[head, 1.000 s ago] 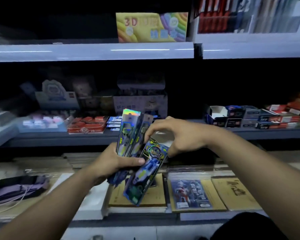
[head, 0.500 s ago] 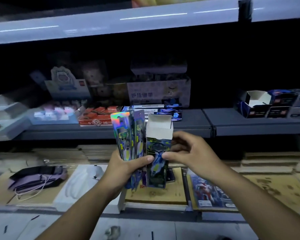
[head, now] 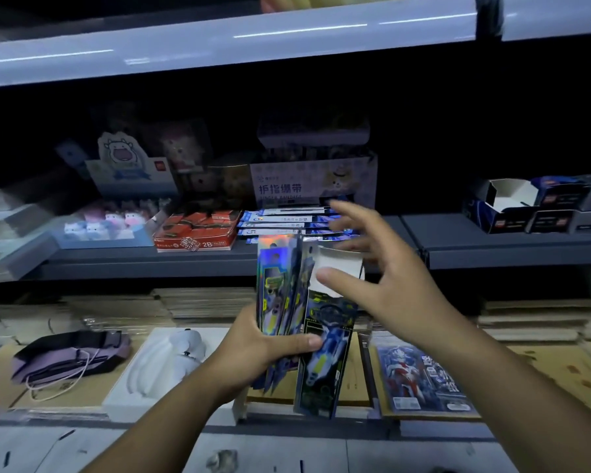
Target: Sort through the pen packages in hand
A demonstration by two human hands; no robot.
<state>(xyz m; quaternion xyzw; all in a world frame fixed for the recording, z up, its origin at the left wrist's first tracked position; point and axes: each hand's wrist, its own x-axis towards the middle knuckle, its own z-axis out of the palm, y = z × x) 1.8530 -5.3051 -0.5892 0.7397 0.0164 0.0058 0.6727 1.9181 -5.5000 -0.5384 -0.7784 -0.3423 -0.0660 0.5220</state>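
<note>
Dim shop aisle: grey shelf [head: 492, 254] beneath a glossy white shelf [head: 219, 46].

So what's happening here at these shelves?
A person stands at a shop shelf. Their left hand grips a fan of long, shiny toy packs, the front one with its white top flap open. The right hand hovers beside them with fingers spread, holding nothing.

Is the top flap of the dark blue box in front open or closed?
Open. The dark blue printed cardboard box has its white top flap standing up, held by the left hand; right hand is spread beside it.
</note>
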